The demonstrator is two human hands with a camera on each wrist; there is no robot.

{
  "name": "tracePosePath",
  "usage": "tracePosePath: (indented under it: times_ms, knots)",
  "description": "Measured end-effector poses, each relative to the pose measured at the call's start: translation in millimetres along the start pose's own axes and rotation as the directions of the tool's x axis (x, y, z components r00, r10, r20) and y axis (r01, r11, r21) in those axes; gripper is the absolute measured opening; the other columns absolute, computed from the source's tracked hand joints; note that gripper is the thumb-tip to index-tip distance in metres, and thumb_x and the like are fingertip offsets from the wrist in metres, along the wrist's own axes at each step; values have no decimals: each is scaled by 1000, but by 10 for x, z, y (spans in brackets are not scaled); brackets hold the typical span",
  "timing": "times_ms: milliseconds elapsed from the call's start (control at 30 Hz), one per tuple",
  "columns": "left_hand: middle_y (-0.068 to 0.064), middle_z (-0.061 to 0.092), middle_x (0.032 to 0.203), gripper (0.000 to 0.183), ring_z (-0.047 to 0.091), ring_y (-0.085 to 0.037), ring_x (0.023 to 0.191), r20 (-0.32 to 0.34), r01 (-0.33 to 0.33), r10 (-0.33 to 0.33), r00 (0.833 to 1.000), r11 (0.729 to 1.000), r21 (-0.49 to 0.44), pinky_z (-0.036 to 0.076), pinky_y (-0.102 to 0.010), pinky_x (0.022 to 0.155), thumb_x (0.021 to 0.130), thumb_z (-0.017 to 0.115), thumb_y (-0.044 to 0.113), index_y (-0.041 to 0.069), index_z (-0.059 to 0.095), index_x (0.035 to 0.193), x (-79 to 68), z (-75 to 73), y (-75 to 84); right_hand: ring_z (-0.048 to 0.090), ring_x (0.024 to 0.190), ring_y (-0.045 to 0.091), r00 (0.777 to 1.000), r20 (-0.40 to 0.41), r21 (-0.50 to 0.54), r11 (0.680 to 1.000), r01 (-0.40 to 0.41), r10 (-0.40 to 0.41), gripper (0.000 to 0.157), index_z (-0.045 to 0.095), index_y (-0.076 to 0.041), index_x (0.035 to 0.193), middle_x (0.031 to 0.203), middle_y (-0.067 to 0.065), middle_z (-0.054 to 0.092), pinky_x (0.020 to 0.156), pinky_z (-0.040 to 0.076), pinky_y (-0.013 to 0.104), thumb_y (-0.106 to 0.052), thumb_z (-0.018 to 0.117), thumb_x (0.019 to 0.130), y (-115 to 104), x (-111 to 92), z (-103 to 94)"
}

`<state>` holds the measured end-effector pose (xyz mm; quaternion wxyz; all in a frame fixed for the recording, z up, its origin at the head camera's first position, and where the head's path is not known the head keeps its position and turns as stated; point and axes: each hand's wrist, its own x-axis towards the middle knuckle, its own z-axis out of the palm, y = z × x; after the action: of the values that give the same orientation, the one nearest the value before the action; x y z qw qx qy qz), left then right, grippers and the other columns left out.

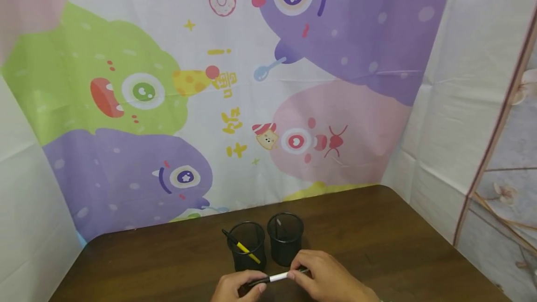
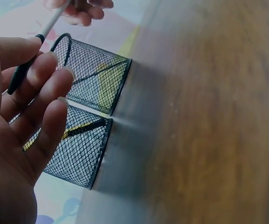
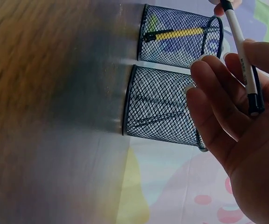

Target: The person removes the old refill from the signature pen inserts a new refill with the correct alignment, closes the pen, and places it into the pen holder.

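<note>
Level in front of the mesh cups, a white pen with black ends (image 1: 278,277) is held between both hands. My left hand (image 1: 236,286) pinches its left black end between thumb and fingers. At the other end, my right hand (image 1: 322,275) grips it with thumb and fingertips. In the right wrist view the pen's black tail (image 3: 254,103) lies against the right fingers. Just behind the left hand stands a black mesh pen cup (image 1: 262,233) with a yellow and black pen (image 1: 247,251) leaning inside. A second mesh cup (image 1: 293,250) stands behind the right hand.
Both cups stand on a dark brown wooden table (image 1: 168,264). A cloth backdrop with cartoon monsters (image 1: 235,106) hangs behind its far edge. Pale cloth walls (image 1: 436,120) rise at the left and right sides.
</note>
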<state>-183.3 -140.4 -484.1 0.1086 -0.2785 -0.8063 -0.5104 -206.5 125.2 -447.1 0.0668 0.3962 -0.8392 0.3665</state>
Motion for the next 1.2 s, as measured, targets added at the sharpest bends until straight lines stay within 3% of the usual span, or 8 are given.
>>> tracePosePath:
  times_ms: [200, 500, 733, 1200]
  knots:
    - [6, 74, 96, 18, 66, -4, 85, 22, 26, -27, 999, 1000, 15, 55, -27, 71, 94, 73, 24, 11, 78, 104, -3, 25, 20, 52, 72, -3, 1000, -9, -13, 1000, 18, -18, 13, 66, -26, 94, 87, -21, 57, 65, 47, 20, -34, 60, 102, 1, -22, 6]
    - [9, 73, 88, 17, 65, -3, 76, 20, 107, -107, 994, 994, -26, 53, -26, 67, 92, 75, 25, 10, 78, 99, 1, 29, 48, 52, 72, -3, 1000, 2, -12, 1000, -8, 8, 13, 66, -27, 94, 87, -21, 58, 65, 47, 21, -36, 61, 102, -29, -21, 12]
    - [10, 66, 75, 19, 60, -4, 61, 55, 176, -172, 984, 981, -78, 52, -26, 59, 93, 74, 24, 7, 77, 100, 12, -10, 94, 51, 72, -2, 999, -20, -43, 999, 26, -27, 13, 65, -28, 94, 87, -21, 57, 66, 46, 20, -36, 61, 102, -46, 3, 8]
    - [11, 71, 85, 15, 61, -2, 73, 5, 163, -163, 987, 987, -3, 50, -24, 66, 91, 76, 26, 12, 78, 96, 17, 15, 77, 53, 74, -1, 1000, 13, -25, 1000, -19, 19, 12, 65, -27, 95, 88, -22, 58, 67, 47, 21, -38, 63, 100, -38, -1, 0]
